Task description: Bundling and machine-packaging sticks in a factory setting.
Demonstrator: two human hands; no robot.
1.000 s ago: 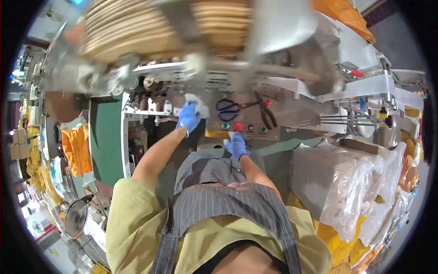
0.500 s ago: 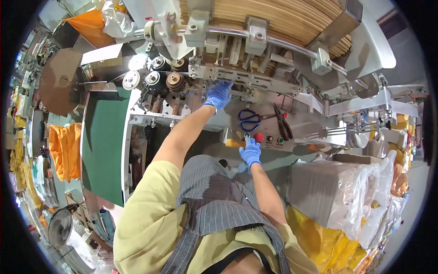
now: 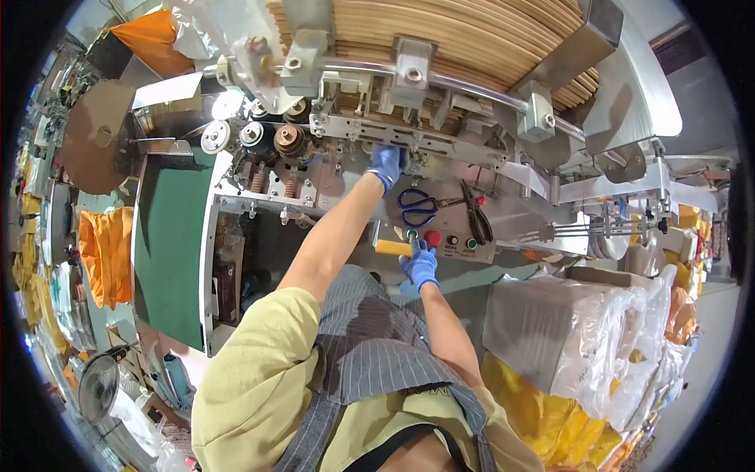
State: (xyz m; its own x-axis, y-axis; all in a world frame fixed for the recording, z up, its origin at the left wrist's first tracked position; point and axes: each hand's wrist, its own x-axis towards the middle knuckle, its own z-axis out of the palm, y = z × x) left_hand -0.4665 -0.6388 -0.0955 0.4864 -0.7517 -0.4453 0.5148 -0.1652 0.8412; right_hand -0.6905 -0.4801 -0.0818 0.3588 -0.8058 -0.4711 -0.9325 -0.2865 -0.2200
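Both my hands wear blue gloves. My left hand reaches up into the metal machine, just under its bracket bar and the stack of tan paper discs; its fingers are curled against a machine part and partly hidden. My right hand rests on the control panel, a finger at the green button beside the red button. Blue-handled scissors and black pliers lie on the panel above it.
A green conveyor belt runs down the left, with rollers at its top. Orange cloth hangs further left. Plastic-wrapped bundles and yellow bags stand at right. A fan sits at the lower left.
The view has tilted and closed in on the machine. My left hand has gone higher into the mechanism; my right hand stays at the buttons.
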